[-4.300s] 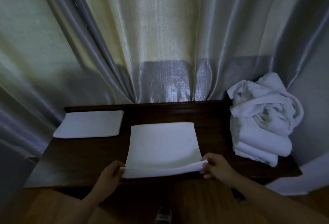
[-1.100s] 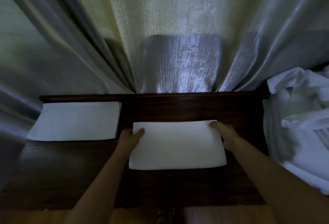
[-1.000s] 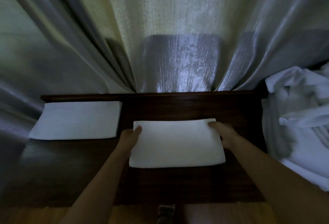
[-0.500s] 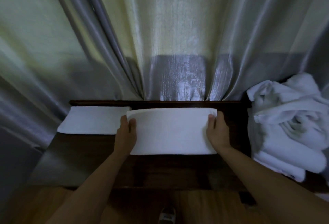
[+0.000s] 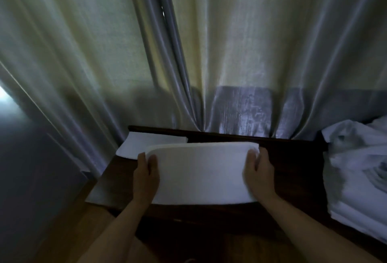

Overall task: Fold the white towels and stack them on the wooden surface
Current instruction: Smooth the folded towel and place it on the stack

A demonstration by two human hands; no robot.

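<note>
Hands gripping both short ends of a folded white rectangular towel [image 5: 201, 174] in the lower centre of the frame — left hand [image 5: 146, 173] curled round the left edge, thumb on top and fingers tucked beneath; right hand [image 5: 258, 171] clamping the right edge likewise, fingers wrapping the far corner. Holding symmetrically like this, probably to keep the layers from sliding apart and the fold from springing open. Far edge rising in a rounded bulge, near edge sagging toward the dark wooden tabletop [image 5: 293, 154]; hard to tell whether the underside is touching the wood or riding just above it.

Spanning the full gap between the two grips, with the towel's middle hanging unsupported. Overlapping, in the picture, the near right corner of a flat folded white towel [image 5: 146, 142] lying at centre left against the back rail — likely the start of the stack, and so the probable landing spot. Judging by that, folding looking finished and stacking being the step in hand.

Sitting at the right edge of the frame — a heap of crumpled white towels [image 5: 356, 170], apparently awaiting folding. Hanging behind everything, pale silky pleated curtains [image 5: 230, 53].
</note>
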